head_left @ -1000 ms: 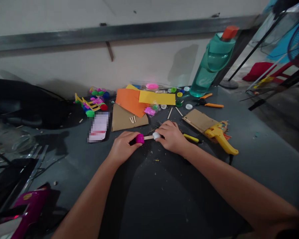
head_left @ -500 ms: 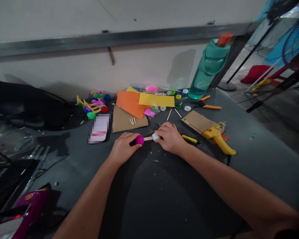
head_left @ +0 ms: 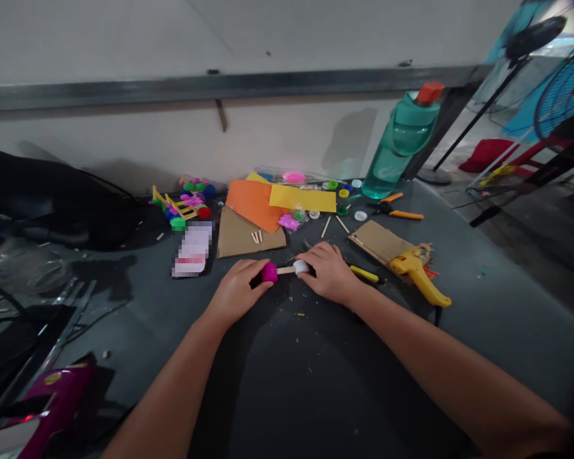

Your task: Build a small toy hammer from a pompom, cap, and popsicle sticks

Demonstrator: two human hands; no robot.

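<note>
My left hand (head_left: 239,288) pinches a magenta bottle cap (head_left: 269,272) between thumb and fingers. A white bottle cap (head_left: 300,267) is gripped the same way by my right hand (head_left: 329,271). Between the two caps runs a short wooden stick (head_left: 286,270), its ends reaching both of them. The hands stay low over the dark table (head_left: 277,395), with small scraps scattered below. Close behind my right hand lies a yellow-handled tool (head_left: 363,274), partly hidden by the hand.
Behind are cardboard (head_left: 229,239), orange paper (head_left: 251,201), yellow paper (head_left: 303,198), a phone (head_left: 192,250) and a toy made of caps (head_left: 182,207). To the right lie a yellow glue gun (head_left: 418,271), orange-handled pliers (head_left: 404,215), and a standing teal bottle (head_left: 397,150).
The view has tilted slightly, so the scene sits a little lower. Both hands keep their hold on the caps, and the stick stays between them.
</note>
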